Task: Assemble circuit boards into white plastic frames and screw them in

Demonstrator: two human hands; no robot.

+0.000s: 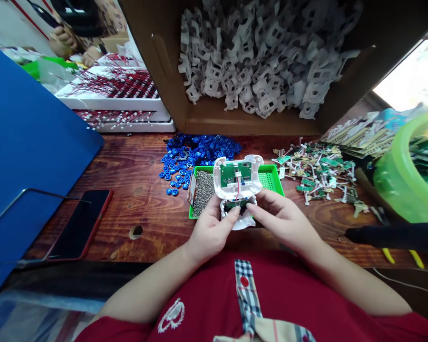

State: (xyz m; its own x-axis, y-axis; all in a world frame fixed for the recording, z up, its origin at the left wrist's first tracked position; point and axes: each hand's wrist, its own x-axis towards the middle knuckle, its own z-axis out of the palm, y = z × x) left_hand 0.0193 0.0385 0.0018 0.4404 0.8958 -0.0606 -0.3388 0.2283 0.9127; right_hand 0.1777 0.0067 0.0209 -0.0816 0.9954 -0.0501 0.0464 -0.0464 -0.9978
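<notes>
Between both hands is a white plastic housing [221, 191], opened into two parts. A green circuit board [231, 174] sits in its upper part, and a red and white wire runs down to a smaller board in the lower part. My left hand [212, 227] is closed around the lower left side, its thumb on the small board. At the lower right, my right hand [280, 216] pinches the same housing with thumb and fingertips. Just behind it lies a green tray [276, 180] with many small screws [202, 192] on its left side.
Blue plastic pieces [199, 152] and small wired boards [317, 168] are heaped behind. A cardboard box [199, 116] holds white shells. A phone [80, 225] lies left; a green tub [395, 175] and a dark tool [388, 236] are right. Another person's hand [62, 40] shows far left.
</notes>
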